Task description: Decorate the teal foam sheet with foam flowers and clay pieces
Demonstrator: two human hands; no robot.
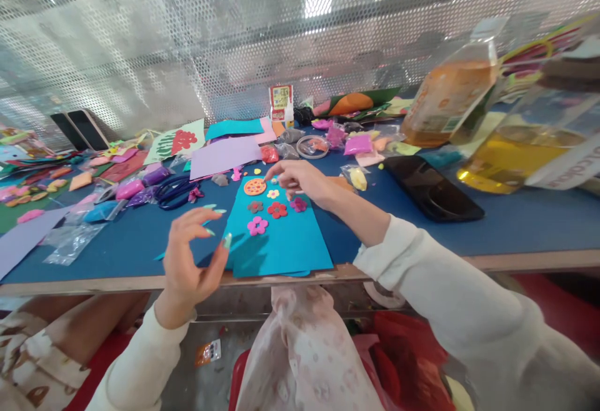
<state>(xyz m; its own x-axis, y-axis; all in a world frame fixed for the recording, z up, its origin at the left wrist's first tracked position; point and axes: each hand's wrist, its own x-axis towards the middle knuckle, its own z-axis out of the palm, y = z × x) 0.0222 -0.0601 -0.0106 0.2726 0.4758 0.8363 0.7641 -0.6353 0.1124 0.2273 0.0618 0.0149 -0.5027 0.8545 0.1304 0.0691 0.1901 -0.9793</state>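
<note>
A turquoise sheet of paper [281, 252] lies at the table's front edge. On it sit a round orange clay disc [254, 187] with dark dots, a pink flower [257, 226], a red flower [277, 210], a brownish flower [255, 207], a magenta flower [298, 205] and a small pale flower [272, 193]. My right hand [302, 181] hovers over the sheet's upper part, index finger stretched to the disc's right edge, other fingers loosely bent. Whether the fingertip touches is unclear. Nothing shows in my left hand [192, 255], held with spread fingers left of the sheet.
Right of the sheet lies a black phone [429, 186], with bottles of orange [450, 99] and yellow liquid [525, 148] behind. Blue-handled scissors [177, 192], clay packets [359, 144] and lilac paper [225, 157] lie farther back. Another person's legs [84, 330] show at lower left.
</note>
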